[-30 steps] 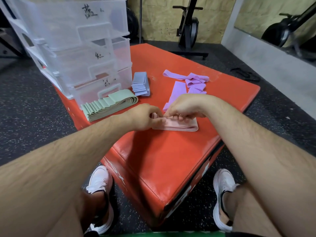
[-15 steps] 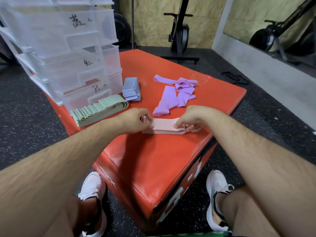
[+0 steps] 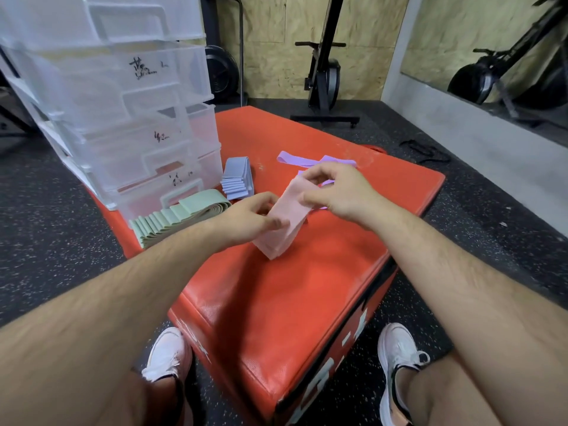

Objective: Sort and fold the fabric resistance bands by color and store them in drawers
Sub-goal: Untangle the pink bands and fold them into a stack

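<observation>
Both hands grasped the folded pink band (image 3: 284,219), left hand (image 3: 246,221) low, right hand (image 3: 336,192) high, its long axis tilted up-right.

Gym room. Back wall (image 3: 276,41) is bare chipboard. Floor (image 3: 46,226) is black rubber with pale flecks. A red padded box (image 3: 307,302) sits on it mid-frame, with white lettering on its near side. A black exercise machine (image 3: 322,75) stands upright at the back wall, a black disc (image 3: 219,72) to its left. A grey ledge (image 3: 461,127) runs along the right under a mirror (image 3: 491,41). A black strap (image 3: 425,150) lies on the floor near the ledge.
</observation>
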A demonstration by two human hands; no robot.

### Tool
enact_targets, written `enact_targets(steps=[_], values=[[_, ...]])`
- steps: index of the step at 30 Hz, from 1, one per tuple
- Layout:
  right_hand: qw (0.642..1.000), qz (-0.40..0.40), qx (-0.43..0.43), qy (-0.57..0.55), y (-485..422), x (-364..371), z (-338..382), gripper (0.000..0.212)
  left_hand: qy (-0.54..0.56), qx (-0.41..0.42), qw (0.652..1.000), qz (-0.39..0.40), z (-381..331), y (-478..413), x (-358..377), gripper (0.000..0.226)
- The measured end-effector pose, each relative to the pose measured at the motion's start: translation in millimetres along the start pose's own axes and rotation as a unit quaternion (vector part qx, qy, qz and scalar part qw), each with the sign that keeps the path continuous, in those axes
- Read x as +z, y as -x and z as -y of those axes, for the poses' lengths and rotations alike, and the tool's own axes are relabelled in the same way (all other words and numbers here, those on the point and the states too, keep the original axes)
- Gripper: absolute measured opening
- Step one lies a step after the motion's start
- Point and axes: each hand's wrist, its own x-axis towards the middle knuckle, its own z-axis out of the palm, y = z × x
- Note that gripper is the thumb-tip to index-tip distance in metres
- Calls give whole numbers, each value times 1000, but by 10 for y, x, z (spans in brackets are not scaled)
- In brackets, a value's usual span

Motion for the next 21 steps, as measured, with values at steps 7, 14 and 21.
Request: enact_targets(steps=[7,14,21], values=[[960,-33,117,-253,-213,326,-70,57,170,-20,982,-75,-72,-93,0,11],[949,9,125,-290,-340,496,-54,28,232,-60,964,-114,-96,-232,-32,15],[953,-37,131,-271,-718,606,-105,34,227,-107,953,-171,-72,-430,-89,56]])
